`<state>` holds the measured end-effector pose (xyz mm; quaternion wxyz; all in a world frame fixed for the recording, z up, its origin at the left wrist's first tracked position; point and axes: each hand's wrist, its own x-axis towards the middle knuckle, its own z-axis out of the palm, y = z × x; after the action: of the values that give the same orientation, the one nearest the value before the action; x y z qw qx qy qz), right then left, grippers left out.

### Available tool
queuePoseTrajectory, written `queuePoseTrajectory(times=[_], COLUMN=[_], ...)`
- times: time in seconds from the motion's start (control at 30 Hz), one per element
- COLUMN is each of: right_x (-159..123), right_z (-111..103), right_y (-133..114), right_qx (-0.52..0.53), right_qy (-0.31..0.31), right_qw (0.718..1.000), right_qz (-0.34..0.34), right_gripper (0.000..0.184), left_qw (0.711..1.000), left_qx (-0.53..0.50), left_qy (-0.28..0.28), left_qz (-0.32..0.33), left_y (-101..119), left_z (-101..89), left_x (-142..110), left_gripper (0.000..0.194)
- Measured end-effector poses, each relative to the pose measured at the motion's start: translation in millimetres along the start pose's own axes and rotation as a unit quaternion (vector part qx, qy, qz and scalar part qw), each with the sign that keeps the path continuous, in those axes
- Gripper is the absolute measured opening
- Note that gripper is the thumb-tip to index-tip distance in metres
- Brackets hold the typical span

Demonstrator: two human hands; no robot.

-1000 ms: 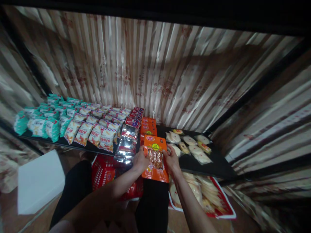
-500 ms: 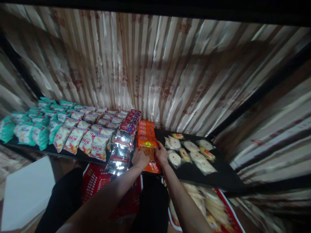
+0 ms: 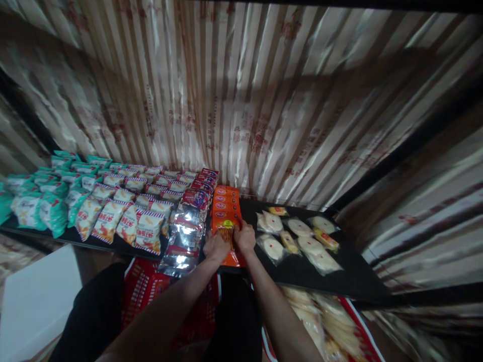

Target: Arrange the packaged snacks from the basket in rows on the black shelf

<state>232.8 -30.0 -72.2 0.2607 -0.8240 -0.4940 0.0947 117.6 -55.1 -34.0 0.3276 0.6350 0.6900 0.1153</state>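
A row of overlapping orange snack packets (image 3: pixel 225 202) runs from the back of the black shelf (image 3: pixel 349 266) to its front edge. The front packet has a yellow-green round label and a clear window showing brown sticks. My left hand (image 3: pixel 218 246) grips its left side with curled fingers. My right hand (image 3: pixel 245 237) holds the opposite edge, with fingertips partly hidden. Both hands press the packet low against the row. Just left of it overlap shiny dark-red and silver packets (image 3: pixel 186 236). Flat clear bags of round white pieces (image 3: pixel 272 248) lie to the right.
Further left stand white bags with striped edges (image 3: pixel 149 229) and teal bags (image 3: pixel 53 213). Below the shelf are a red basket (image 3: pixel 141 289) and another basket (image 3: pixel 360 322) of bagged pale rounds. A white box (image 3: pixel 39 291) stands lower left; a striped curtain (image 3: pixel 241 100) hangs behind.
The front orange packet has shifted slightly back, lining up with those behind it. My right hand has moved a little left over its edge. The camera view has tilted slightly.
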Motion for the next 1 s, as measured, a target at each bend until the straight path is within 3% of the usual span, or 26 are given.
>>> queuePoseTrajectory(times=[0.2,0.33,0.8,1.0], right_x=[-6.1,-7.0,-11.5,-14.9], right_z=[-3.6,-0.6,19.8,16.3], right_y=[-11.1,-13.4,-8.2,-5.7], right_qx=[-0.044,-0.074,-0.11,-0.08], right_qy=[-0.013,-0.023,0.013,0.026], right_qw=[0.999,0.997,0.994,0.995], right_qz=[0.021,-0.002,-0.012,-0.044], right_gripper=[0.047,0.047,0.049,0.046], left_qw=[1.0,0.999,0.998,0.995], left_qx=[0.021,0.028,0.051,0.023], left_qy=[0.019,0.034,0.043,0.052], left_qz=[0.005,0.005,0.02,0.083], left_y=[3.2,4.8,-2.5,-3.5], left_z=[-1.6,-3.1,9.9,9.3], left_x=[0.4,-0.4,-1.4,-19.7], left_gripper=[0.047,0.045,0.056,0.054])
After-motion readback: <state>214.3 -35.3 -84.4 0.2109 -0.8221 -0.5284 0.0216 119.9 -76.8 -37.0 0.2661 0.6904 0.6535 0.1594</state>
